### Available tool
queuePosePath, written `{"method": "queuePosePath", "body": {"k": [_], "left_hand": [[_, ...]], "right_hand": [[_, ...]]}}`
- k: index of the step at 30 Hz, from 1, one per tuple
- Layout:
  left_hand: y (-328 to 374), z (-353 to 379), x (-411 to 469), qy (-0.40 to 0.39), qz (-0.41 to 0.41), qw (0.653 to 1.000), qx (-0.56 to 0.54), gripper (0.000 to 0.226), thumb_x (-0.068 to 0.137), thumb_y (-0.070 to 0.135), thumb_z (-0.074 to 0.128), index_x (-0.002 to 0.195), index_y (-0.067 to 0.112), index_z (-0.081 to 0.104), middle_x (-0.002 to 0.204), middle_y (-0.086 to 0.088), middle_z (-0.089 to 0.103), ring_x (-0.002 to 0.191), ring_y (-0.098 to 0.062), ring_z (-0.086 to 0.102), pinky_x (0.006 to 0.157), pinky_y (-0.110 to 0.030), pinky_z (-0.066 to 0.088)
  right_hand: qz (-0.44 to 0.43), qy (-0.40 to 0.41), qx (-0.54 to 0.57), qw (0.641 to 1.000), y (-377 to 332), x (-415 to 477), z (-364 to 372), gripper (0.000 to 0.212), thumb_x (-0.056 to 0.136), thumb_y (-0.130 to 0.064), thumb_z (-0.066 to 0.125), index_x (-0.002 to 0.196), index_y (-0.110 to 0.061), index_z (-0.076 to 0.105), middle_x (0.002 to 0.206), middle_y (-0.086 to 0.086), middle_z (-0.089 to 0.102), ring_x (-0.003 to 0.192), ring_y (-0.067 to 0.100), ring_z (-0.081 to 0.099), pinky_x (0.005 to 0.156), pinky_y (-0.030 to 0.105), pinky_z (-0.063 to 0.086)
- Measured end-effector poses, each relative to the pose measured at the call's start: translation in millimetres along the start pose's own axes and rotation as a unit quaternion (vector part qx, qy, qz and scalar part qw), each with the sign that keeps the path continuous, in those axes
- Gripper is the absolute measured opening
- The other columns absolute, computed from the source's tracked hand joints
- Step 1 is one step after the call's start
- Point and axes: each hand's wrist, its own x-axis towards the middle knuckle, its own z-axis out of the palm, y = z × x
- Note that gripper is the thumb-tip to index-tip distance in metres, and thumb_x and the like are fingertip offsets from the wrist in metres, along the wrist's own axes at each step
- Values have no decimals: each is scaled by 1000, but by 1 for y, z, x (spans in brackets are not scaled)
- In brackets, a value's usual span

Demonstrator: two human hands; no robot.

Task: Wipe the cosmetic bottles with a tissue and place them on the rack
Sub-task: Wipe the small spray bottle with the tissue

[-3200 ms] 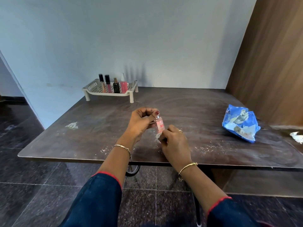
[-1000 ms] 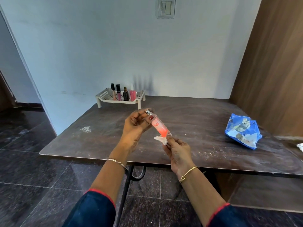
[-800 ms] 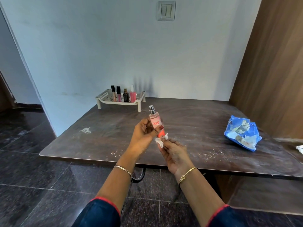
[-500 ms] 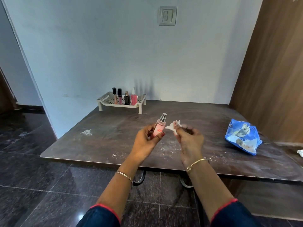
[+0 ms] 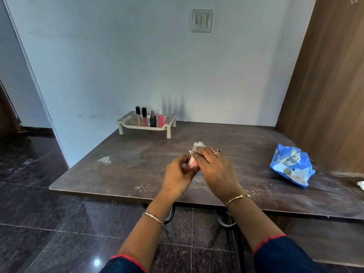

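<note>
My left hand (image 5: 177,175) grips a small pink spray bottle (image 5: 192,162) above the near part of the dark table (image 5: 141,158). Only a strip of the bottle's body with its red label shows between the two hands. My right hand (image 5: 216,170) presses a crumpled white tissue (image 5: 198,146) over the bottle's top, which is hidden. At the table's far left corner stands a cream plastic rack (image 5: 126,123). It holds several small bottles, among them a pink one (image 5: 161,120) and a black one (image 5: 152,120).
A blue tissue packet (image 5: 291,166) lies at the right of the table. A white scrap (image 5: 360,185) sits at the far right edge. White crumbs (image 5: 104,160) dot the tabletop. A wooden panel (image 5: 325,85) flanks the right side, a wall lies behind.
My right hand has brought the tissue from beside the bottle onto its top. Both hands have dropped slightly. Earlier the tissue was at the bottle's base.
</note>
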Motion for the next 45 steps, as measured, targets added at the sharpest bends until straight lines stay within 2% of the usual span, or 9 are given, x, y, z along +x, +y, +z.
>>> {"method": "queuePosePath", "body": {"k": [6,10,16,20,25,28,33,37,45], "left_hand": [[5,2,3,53,87,966,236,39,85,30,66,123,24,58,112,-2,65,99,-24,63,84,-38,51],[4,1,3,68,86,960,257,43,85,31,65,127,25,56,112,0,64,97,-24,63,82,-35,48],[7,3,1,45,38,988,140,41,84,34,68,122,22,60,96,5,67,82,-11,61,74,-26,46],[5,9,1,23,5,997,70,30,83,33,69,110,23,64,83,7,69,66,-10,61,72,-35,54],[-3,10,0,16,-14,998,56,18,81,34,67,96,25,66,78,5,69,65,-17,62,71,-46,54],[-4,9,-1,9,-20,998,56,18,82,35,68,97,26,64,81,6,68,66,-16,62,72,-44,56],[-4,-6,1,10,-35,999,15,18,81,33,70,97,32,63,76,8,67,67,-19,64,72,-40,56],[-1,-27,8,-3,-82,991,-103,18,86,25,68,101,20,61,92,-5,69,83,-23,70,69,-34,59],[-38,-85,41,70,-111,981,-140,21,82,22,72,100,21,62,99,-4,68,96,-22,64,84,-38,55]], "right_hand": [[37,-93,-108,989,9,35,-10,14,74,-1,54,76,-6,67,83,11,65,83,30,60,65,35,52],[223,-183,88,953,18,44,-16,21,87,-4,53,99,-11,69,102,5,65,90,23,58,72,31,45],[516,49,547,658,17,36,-12,20,80,9,64,90,-7,70,82,2,70,74,11,65,66,16,53],[508,108,459,721,1,27,-2,24,76,6,70,78,-18,68,80,1,71,75,15,67,69,25,54],[281,52,194,938,-5,24,0,29,78,5,61,97,-14,73,90,2,70,79,20,64,71,34,54],[223,22,111,968,6,33,2,32,76,9,61,100,-8,71,93,8,64,78,27,63,63,38,55],[250,38,176,951,6,33,21,34,78,11,56,103,-8,71,91,6,64,75,16,59,67,22,47],[412,64,397,818,1,42,38,24,79,4,66,93,-14,72,90,-3,70,79,6,64,76,20,53],[454,-127,483,738,-13,66,90,10,77,-5,74,84,-9,67,81,-3,67,78,8,62,64,12,47]]}}
